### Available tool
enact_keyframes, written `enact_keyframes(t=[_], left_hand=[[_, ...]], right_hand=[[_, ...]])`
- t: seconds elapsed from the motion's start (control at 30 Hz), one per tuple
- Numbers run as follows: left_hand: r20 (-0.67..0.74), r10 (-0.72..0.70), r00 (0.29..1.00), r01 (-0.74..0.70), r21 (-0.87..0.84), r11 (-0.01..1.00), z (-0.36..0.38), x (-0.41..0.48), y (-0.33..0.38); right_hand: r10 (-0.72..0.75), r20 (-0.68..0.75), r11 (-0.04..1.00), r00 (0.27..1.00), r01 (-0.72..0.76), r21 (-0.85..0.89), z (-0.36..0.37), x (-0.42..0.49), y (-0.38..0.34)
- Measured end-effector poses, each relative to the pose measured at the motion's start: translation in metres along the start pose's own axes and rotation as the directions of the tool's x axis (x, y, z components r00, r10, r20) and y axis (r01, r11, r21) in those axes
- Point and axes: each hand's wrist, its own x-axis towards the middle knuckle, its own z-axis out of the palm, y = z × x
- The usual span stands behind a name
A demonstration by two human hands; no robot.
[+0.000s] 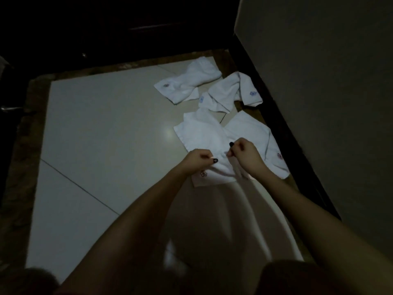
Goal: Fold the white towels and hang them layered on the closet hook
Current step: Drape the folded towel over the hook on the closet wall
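Observation:
Several white towels with small logos lie on the pale tiled floor. Both my hands pinch the near one, a towel with a red logo: my left hand holds its left part, my right hand its upper edge close beside it. A flat towel lies just right of it, partly under my right hand. Farther off lie two crumpled towels, one with a blue logo and one to its left. No closet hook is in view.
A dark wooden frame and a grey wall panel run along the right. Dark furniture or a door stands at the far end. Wide bare tiles stretch to the left. The scene is dim.

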Motion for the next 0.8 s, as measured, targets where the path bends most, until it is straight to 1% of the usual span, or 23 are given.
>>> enact_keyframes(t=[0.07, 0.17, 0.3, 0.37, 0.43, 0.57, 0.6, 0.73, 0.8], left_hand=[[-0.020, 0.005, 1.000, -0.006, -0.061, 0.998, -0.017, 0.000, 0.030], [-0.077, 0.011, 0.997, -0.023, -0.153, 0.988, -0.054, 0.000, 0.086], [-0.092, 0.114, 0.989, -0.125, -0.126, 0.984, -0.108, -0.011, 0.174], [-0.112, 0.145, 0.983, -0.158, -0.120, 0.980, -0.135, -0.028, 0.225], [-0.150, 0.160, 0.976, -0.179, -0.123, 0.976, -0.166, -0.053, 0.281], [-0.202, 0.165, 0.965, -0.191, -0.114, 0.975, -0.233, -0.116, 0.398], [-0.209, 0.176, 0.962, -0.203, -0.114, 0.973, -0.243, -0.127, 0.418], [-0.245, 0.173, 0.954, -0.208, -0.125, 0.970, -0.295, -0.192, 0.526], [-0.262, 0.189, 0.946, -0.220, -0.095, 0.971, -0.323, -0.226, 0.573]], right_hand=[[-0.014, 0.061, 1.000, 0.998, 0.013, 0.020, -0.016, 0.003, -0.027], [-0.059, 0.079, 0.996, 0.995, 0.054, 0.064, -0.042, 0.003, -0.073], [-0.153, 0.108, 0.987, 0.982, 0.145, 0.073, -0.083, -0.001, -0.157], [-0.159, 0.130, 0.983, 0.979, 0.145, 0.110, -0.104, -0.012, -0.209], [-0.149, 0.122, 0.978, 0.981, 0.127, 0.167, -0.125, -0.028, -0.268], [-0.216, 0.165, 0.956, 0.962, 0.173, 0.237, -0.169, -0.078, -0.397], [-0.237, 0.170, 0.947, 0.956, 0.189, 0.261, -0.176, -0.089, -0.419], [-0.268, 0.124, 0.908, 0.956, 0.207, 0.365, -0.215, -0.142, -0.536], [-0.295, 0.115, 0.895, 0.949, 0.233, 0.380, -0.233, -0.168, -0.590]])
